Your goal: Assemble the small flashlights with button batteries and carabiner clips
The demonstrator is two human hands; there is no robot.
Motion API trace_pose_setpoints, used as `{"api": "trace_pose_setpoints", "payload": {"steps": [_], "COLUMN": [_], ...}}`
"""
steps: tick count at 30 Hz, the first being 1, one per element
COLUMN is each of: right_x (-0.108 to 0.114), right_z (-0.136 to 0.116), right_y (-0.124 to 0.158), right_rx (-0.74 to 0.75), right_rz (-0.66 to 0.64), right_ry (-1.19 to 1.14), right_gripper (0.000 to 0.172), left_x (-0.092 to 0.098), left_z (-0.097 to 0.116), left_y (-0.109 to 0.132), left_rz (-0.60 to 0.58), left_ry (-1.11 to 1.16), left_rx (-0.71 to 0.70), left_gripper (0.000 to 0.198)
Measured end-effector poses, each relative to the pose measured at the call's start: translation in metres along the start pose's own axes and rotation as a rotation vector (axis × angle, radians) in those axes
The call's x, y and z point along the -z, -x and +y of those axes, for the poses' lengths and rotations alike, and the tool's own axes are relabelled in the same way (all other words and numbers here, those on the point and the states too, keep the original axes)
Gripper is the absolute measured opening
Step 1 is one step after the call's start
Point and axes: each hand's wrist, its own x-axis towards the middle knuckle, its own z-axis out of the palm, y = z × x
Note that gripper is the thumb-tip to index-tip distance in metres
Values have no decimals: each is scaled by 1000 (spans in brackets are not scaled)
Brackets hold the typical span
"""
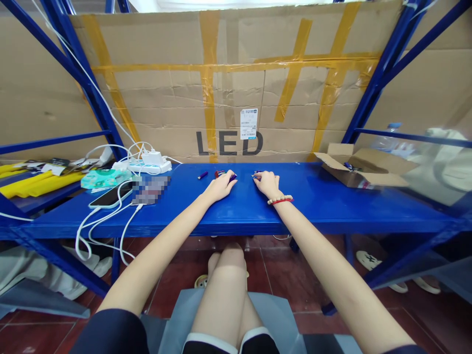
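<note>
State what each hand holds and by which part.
The left hand touches a small purple cylinder, the right hand a small blue piece; whether either is a grip is too small to tell.

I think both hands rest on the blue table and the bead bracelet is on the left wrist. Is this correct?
Not quite. The head view shows the bead bracelet on the right wrist, behind the right hand. The left hand and right hand do both rest on the blue table.
</note>
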Motion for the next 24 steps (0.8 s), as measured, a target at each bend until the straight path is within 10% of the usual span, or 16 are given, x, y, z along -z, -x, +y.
{"api": "trace_pose_setpoints", "payload": {"steps": [24], "right_x": [6], "right_z": [-5], "right_y": [3], "right_rx": [154], "right_rz": [-22], "right_ry": [-95], "right_gripper": [19], "left_x": [0], "left_z": [0], "left_y": [1], "left_rz": [33], "left_ry": [16], "left_rx": [-66], "left_gripper": [20]}}
